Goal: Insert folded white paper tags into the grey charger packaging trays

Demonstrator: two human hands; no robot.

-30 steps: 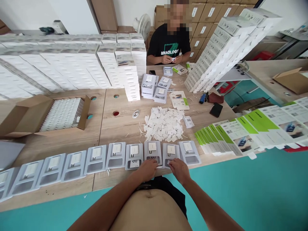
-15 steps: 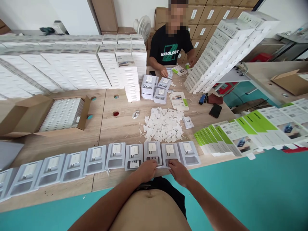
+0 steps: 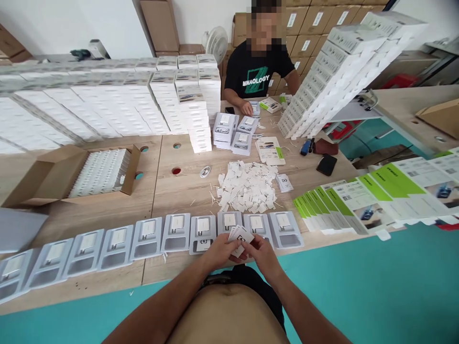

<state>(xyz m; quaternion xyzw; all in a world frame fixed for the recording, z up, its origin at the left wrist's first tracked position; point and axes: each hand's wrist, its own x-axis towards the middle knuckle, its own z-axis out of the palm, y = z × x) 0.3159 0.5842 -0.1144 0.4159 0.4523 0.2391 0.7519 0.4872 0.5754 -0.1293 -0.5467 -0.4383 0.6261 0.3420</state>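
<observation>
A small fanned stack of white printed cards (image 3: 242, 236) with a black battery-like symbol is between my hands, above the front edge of the table. My left hand (image 3: 219, 251) is closed around the stack's left side. The fingers of my right hand (image 3: 264, 254) pinch its right edge. Directly behind the cards sit grey plastic trays, one partly hidden (image 3: 229, 215) and another to its right (image 3: 267, 224); each carries a white adapter. To the left, a tray (image 3: 213, 234) has a similar card (image 3: 203, 245) in its lower compartment.
The tray row extends left. Beyond it lie a heap of white paper slips (image 3: 247, 186) and a few cards (image 3: 284, 182). Green-and-white box sleeves (image 3: 340, 205) spread rightward. An open carton (image 3: 132, 184) and tall box stacks (image 3: 337, 71) stand around; a co-worker (image 3: 256, 71) sits opposite.
Both hands have lifted from the trays and come together around the card stack, now in plain sight. The view has shifted slightly.
</observation>
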